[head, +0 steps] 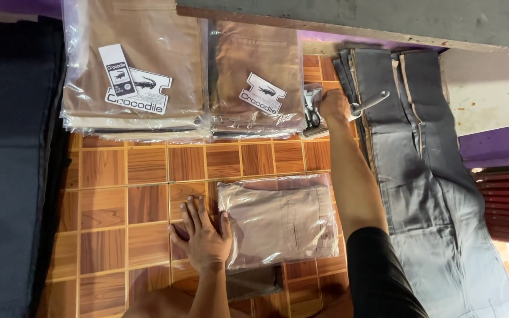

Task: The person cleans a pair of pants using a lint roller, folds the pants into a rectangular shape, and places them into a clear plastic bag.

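Observation:
My left hand [202, 234] lies flat on the wooden tile floor, fingers spread, its thumb touching the left edge of a clear plastic bag [278, 221] holding folded tan trousers. My right hand [333, 104] is stretched far forward, closed around a grey-handled tool [370, 103] whose handle points right over the grey trousers. Just left of that hand lie black-handled scissors [312, 115] on the floor.
Two stacks of bagged brown trousers with card tags [142, 70] [257, 82] lie at the back. Grey trousers [419, 171] lie unfolded on the right. Dark fabric [7, 165] covers the left side. A grey ledge [384, 17] runs along the top.

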